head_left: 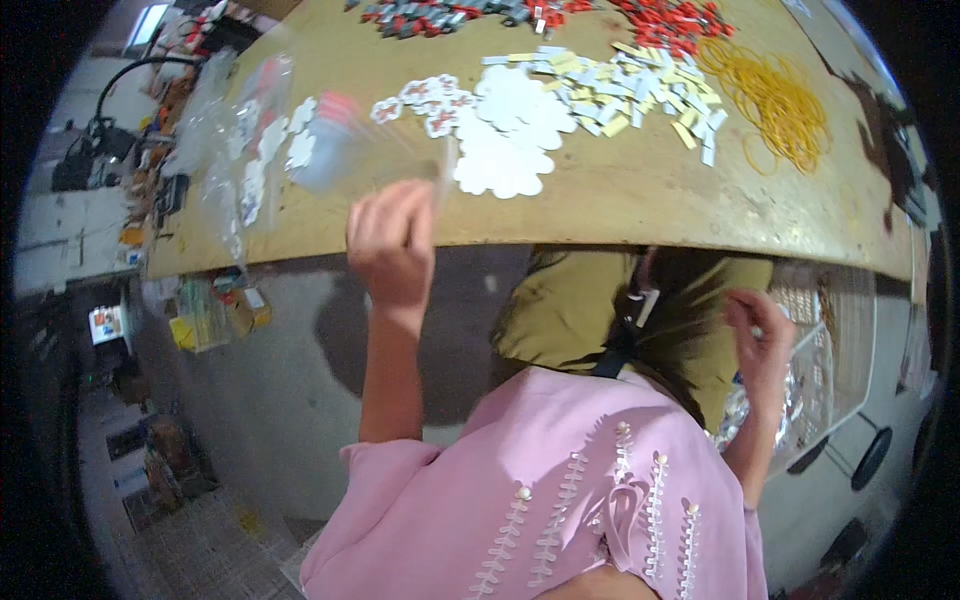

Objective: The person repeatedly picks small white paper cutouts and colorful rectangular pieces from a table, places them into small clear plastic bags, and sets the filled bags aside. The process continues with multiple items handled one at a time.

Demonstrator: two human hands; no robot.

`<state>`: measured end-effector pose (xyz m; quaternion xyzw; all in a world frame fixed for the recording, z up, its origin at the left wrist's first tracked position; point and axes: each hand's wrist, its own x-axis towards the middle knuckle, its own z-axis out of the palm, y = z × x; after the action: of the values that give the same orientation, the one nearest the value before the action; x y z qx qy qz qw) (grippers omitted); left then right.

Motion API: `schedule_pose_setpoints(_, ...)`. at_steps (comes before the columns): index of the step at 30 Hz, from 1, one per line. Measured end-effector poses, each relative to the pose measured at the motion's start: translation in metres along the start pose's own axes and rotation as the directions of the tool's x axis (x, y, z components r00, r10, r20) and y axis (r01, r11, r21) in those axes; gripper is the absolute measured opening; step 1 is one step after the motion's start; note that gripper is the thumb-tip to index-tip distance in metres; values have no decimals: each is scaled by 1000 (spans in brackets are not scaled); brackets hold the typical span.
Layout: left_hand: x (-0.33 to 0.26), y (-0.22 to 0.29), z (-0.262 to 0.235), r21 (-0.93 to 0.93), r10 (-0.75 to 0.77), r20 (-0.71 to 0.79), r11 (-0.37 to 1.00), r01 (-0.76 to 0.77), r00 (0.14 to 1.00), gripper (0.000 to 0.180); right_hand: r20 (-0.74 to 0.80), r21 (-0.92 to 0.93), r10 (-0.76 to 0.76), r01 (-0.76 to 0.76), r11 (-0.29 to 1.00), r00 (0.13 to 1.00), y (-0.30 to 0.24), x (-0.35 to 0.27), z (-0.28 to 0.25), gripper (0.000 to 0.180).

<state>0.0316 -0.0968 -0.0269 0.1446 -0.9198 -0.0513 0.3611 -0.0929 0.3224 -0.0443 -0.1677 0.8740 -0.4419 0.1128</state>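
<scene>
- Head view: the left hand point(391, 243) is raised at the near edge of the wooden table point(640, 200), its fingers curled together and pinching the lower corner of a clear plastic bag point(345, 150) that stretches up and away over the tabletop.
- The bag looks thin, limp and very light; it is blurred, and I judge it would be slippery and crumple easily, so a pinch at a corner or along the open edge seems the surest hold. Something pink shows at its top end, too smeared to name.
- Just beyond the bag lie white flower-shaped cards point(510, 130), some printed in red, overlapping in a loose pile; flat, stiff-looking paper, best lifted by an edge.
- Further along are small white and yellow tags point(640, 90), a heap of yellow rubber bands point(775, 100), and red pieces point(675, 20) and grey pieces point(440, 15) at the far edge.
- The right hand point(762, 340) is low at the person's right side, below the table edge, fingers loosely bent beside a clear, shiny packet point(800, 390); whether it grips anything I cannot tell.
</scene>
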Motion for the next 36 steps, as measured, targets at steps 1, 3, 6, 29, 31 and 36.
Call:
schedule_pose_setpoints(1,-9,19,-7,-57,95,8,994,-95,995,17,91,104,-31,21,994,995,-31,4,14,11)
schedule_pose_setpoints(3,-19,62,-12,-271,218,50,942,-197,975,26,250,400,72,-171,900,966,-70,5,35,12)
schedule_pose_setpoints(6,-16,110,-16,-442,346,87,854,-275,934,28,335,515,7,-189,836,942,-85,13,55,18)
schedule_pose_setpoints(29,-30,148,13,-700,132,536,621,351,834,32,488,662,157,-481,574,859,-42,2,48,20)
schedule_pose_setpoints(31,-24,158,13,-720,181,605,540,436,775,25,449,681,178,-465,566,875,-43,1,54,21)
schedule_pose_setpoints(36,-31,162,21,-689,165,594,609,392,787,12,394,644,229,-445,622,890,-54,0,57,25)
